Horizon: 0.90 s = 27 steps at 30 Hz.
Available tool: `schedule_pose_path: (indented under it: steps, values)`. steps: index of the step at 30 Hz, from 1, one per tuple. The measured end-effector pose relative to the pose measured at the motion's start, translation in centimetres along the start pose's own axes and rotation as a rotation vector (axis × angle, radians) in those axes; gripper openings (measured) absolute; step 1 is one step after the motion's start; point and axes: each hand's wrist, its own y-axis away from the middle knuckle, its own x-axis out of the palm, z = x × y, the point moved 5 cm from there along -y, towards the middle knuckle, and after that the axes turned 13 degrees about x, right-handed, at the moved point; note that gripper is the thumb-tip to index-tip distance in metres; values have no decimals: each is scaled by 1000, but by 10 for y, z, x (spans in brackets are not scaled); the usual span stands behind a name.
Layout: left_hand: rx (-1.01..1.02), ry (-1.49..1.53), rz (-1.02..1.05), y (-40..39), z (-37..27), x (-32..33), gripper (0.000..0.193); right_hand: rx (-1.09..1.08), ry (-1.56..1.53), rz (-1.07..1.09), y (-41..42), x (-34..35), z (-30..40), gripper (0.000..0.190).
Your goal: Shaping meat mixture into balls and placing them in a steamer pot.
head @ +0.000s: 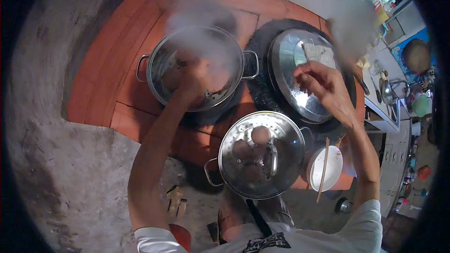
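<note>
Steam rises from a metal steamer pot (151,77) at the left, with round brown pieces of food (171,77) inside. My left hand (197,80) reaches into this pot, blurred by steam; its fingers and anything in them are hidden. My right hand (318,84) hovers over a domed metal lid (288,52) at the right, fingers curled with thumb near the fingertips; whether something small is between them is unclear. A folded cloth (319,54) lies on that lid. Nearest my body stands a second steamer pot (225,179), under a glass lid (260,186), with round brown pieces inside.
The pots stand on a red tiled stove (130,119). At the near right, chopsticks (324,172) lie across a white bowl (335,168). A counter with utensils (378,80) is farther right. Split wood (181,207) lies on the floor.
</note>
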Motion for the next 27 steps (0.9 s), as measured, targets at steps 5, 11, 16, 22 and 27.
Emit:
schedule_pose_path:
  steps: [5,11,16,22,27]
  values:
    - [-108,-10,101,-1,43,34,20,146,-24,-52,28,-14,-25,14]
    - [-91,27,128,-8,52,56,25,148,1,-61,41,-20,-38,13]
    - [28,-35,-63,-16,32,69,19,159,-21,-83,49,-26,-43,14]
    - [412,-194,-270,-145,-26,46,8,142,-39,-38,43,-11,-34,15]
    - [457,-331,8,-50,-93,-143,8,183,-2,-71,61,-28,-42,15]
